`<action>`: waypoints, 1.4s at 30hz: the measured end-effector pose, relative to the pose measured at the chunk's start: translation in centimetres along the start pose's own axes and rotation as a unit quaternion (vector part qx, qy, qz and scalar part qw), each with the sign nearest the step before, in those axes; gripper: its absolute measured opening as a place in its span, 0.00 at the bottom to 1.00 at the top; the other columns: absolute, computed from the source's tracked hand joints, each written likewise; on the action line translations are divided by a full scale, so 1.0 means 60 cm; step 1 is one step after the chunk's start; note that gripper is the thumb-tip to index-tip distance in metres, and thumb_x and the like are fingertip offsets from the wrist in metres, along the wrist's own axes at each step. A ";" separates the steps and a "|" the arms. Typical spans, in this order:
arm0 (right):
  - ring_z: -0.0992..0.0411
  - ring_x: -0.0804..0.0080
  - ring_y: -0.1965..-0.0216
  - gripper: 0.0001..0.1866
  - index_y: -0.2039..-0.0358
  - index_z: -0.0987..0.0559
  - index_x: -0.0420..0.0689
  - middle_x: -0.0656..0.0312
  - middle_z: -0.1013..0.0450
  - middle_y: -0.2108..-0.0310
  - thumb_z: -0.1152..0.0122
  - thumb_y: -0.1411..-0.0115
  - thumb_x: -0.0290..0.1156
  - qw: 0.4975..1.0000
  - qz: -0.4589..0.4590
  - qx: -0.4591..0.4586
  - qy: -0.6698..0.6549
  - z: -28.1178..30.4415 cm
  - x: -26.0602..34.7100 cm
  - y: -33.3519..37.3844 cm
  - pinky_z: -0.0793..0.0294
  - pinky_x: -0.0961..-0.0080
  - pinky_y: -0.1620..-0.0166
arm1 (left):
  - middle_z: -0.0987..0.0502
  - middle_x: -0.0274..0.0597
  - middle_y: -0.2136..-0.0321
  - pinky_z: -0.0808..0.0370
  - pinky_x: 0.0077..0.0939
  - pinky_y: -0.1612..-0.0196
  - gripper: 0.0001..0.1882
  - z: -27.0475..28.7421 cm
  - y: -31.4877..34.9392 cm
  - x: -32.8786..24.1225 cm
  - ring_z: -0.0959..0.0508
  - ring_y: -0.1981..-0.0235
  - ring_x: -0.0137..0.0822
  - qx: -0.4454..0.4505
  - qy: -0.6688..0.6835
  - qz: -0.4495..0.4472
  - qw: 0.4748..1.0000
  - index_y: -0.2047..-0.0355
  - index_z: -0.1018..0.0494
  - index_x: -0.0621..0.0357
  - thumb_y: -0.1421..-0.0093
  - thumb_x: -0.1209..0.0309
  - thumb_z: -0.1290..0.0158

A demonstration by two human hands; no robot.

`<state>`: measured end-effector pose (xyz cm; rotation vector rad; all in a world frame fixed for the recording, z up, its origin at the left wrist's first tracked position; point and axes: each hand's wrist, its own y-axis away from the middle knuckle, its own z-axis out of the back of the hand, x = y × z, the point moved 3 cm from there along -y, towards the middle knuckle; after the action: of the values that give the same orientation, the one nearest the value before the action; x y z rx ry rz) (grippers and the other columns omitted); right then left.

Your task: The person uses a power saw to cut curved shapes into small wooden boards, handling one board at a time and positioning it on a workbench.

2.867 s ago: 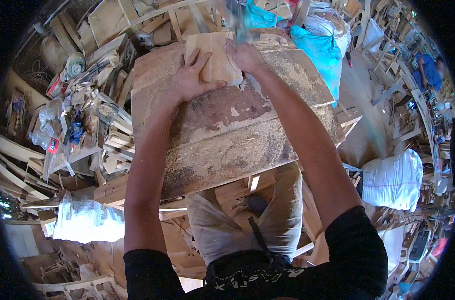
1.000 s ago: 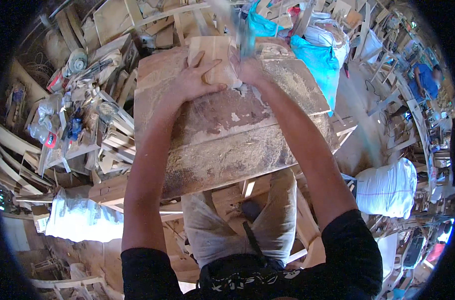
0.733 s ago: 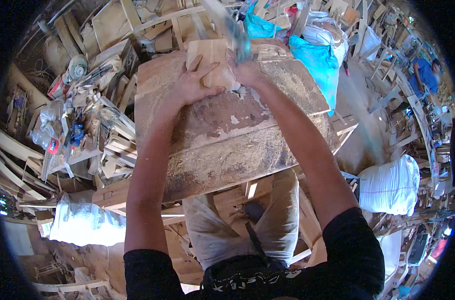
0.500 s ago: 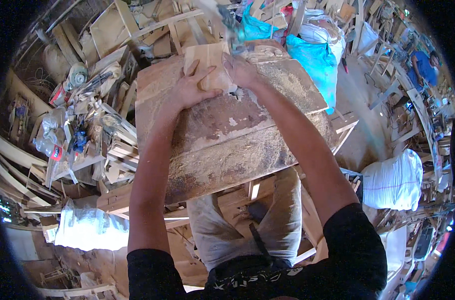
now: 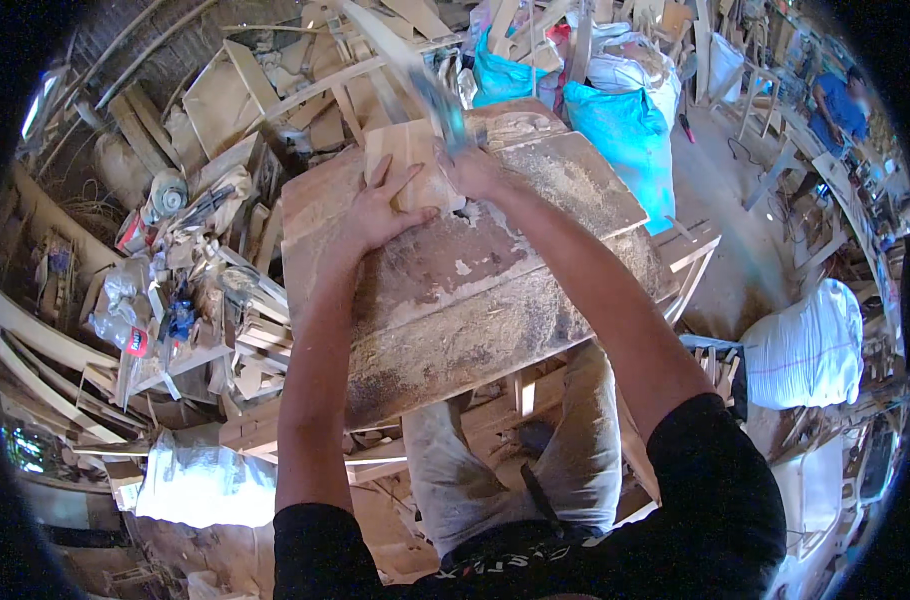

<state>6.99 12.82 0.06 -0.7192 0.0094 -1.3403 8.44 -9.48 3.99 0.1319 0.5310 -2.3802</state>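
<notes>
A pale, flat piece of wood [image 5: 399, 150] lies on the worn, dust-covered work table [image 5: 445, 285], toward its far side. My left hand [image 5: 383, 212] rests on its near left part, fingers spread and thumb stretched to the right. At the wood's right edge, my right hand [image 5: 472, 175] presses against it with bent fingers, partly hidden behind the hand's own back. Right beside those fingers stands a blurred pale and teal upright strip [image 5: 449, 118], apparently part of a saw; its exact shape is smeared. A small dark gap [image 5: 462, 210] shows in the tabletop just nearer than the wood.
Turquoise sack [image 5: 625, 150] stands beyond the table's right corner, and a white sack [image 5: 805, 350] farther right. Wood offcuts [image 5: 260, 320] and a plastic bottle [image 5: 120, 332] crowd the left. A person in blue [image 5: 840, 108] is at the far right. Sawdust coats the tabletop.
The view has shifted, so the table and both hands appear lower in the picture. Both hands stay at the piece of wood, in nearly the same places on it.
</notes>
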 end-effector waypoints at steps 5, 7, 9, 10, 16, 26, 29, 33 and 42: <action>0.27 0.40 0.43 0.29 0.43 0.24 0.40 0.40 0.24 0.46 0.63 0.30 0.48 0.986 -0.057 0.147 0.049 0.036 0.061 0.020 0.32 0.46 0.37 | 0.48 0.64 0.27 0.51 0.56 0.25 0.47 -0.005 0.015 0.015 0.44 0.27 0.62 0.002 -0.009 0.009 1.000 0.30 0.35 0.28 0.49 0.32 0.38; 0.28 0.36 0.42 0.40 0.44 0.22 0.38 0.36 0.26 0.45 0.74 0.28 0.59 0.990 -0.071 0.121 0.015 0.053 0.068 0.034 0.32 0.48 0.36 | 0.48 0.64 0.27 0.51 0.56 0.25 0.47 -0.008 0.014 0.013 0.43 0.27 0.62 0.012 0.000 0.012 1.000 0.30 0.35 0.28 0.49 0.33 0.38; 0.28 0.35 0.43 0.43 0.45 0.21 0.38 0.35 0.26 0.45 0.76 0.27 0.62 0.980 -0.110 0.166 0.021 0.057 0.064 0.029 0.32 0.49 0.36 | 0.48 0.64 0.27 0.51 0.56 0.25 0.47 -0.010 0.011 0.012 0.43 0.27 0.62 0.017 -0.009 0.019 1.000 0.30 0.35 0.27 0.49 0.33 0.37; 0.28 0.35 0.43 0.42 0.44 0.22 0.38 0.36 0.26 0.45 0.74 0.27 0.61 0.979 -0.115 0.170 0.022 0.055 0.060 0.033 0.32 0.48 0.36 | 0.48 0.64 0.27 0.51 0.56 0.25 0.47 -0.011 0.007 0.011 0.44 0.27 0.62 0.019 -0.014 0.021 1.000 0.30 0.35 0.27 0.49 0.34 0.37; 0.31 0.40 0.38 0.25 0.37 0.28 0.46 0.41 0.31 0.37 0.58 0.29 0.43 0.999 -0.029 0.019 -0.004 0.042 0.051 0.020 0.34 0.46 0.35 | 0.46 0.65 0.28 0.49 0.57 0.26 0.46 -0.011 0.003 0.014 0.42 0.28 0.62 -0.011 -0.013 -0.020 1.000 0.30 0.35 0.27 0.49 0.35 0.35; 0.24 0.46 0.45 0.21 0.49 0.21 0.40 0.44 0.22 0.49 0.55 0.31 0.40 0.996 0.030 0.081 -0.025 0.043 0.071 0.029 0.29 0.50 0.40 | 0.46 0.64 0.27 0.48 0.57 0.26 0.48 -0.008 0.016 0.020 0.42 0.27 0.59 0.022 -0.006 0.011 1.000 0.29 0.36 0.28 0.49 0.35 0.36; 0.24 0.44 0.48 0.19 0.51 0.19 0.42 0.43 0.21 0.52 0.50 0.33 0.39 0.997 0.066 0.009 0.047 0.025 0.010 0.001 0.29 0.47 0.42 | 0.47 0.62 0.27 0.50 0.56 0.25 0.48 -0.009 -0.021 0.003 0.44 0.26 0.58 0.028 -0.024 -0.006 0.999 0.29 0.37 0.29 0.48 0.35 0.36; 0.28 0.42 0.42 0.19 0.47 0.22 0.43 0.42 0.23 0.49 0.52 0.31 0.39 0.998 -0.026 0.050 0.016 0.028 0.049 0.018 0.32 0.45 0.39 | 0.48 0.61 0.26 0.49 0.55 0.26 0.47 -0.009 -0.003 0.010 0.43 0.27 0.59 0.038 -0.022 0.015 0.999 0.29 0.37 0.29 0.48 0.36 0.36; 0.31 0.43 0.37 0.29 0.33 0.30 0.51 0.46 0.30 0.36 0.60 0.28 0.52 0.988 -0.029 0.152 0.004 0.066 0.065 0.020 0.35 0.50 0.34 | 0.46 0.64 0.27 0.41 0.52 0.28 0.47 0.003 0.005 0.015 0.39 0.30 0.64 0.022 0.016 -0.005 1.000 0.30 0.36 0.29 0.49 0.36 0.35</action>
<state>10.67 11.30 4.14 -0.4583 -0.2072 -1.3624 7.98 -10.29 3.83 0.1871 0.4952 -2.4039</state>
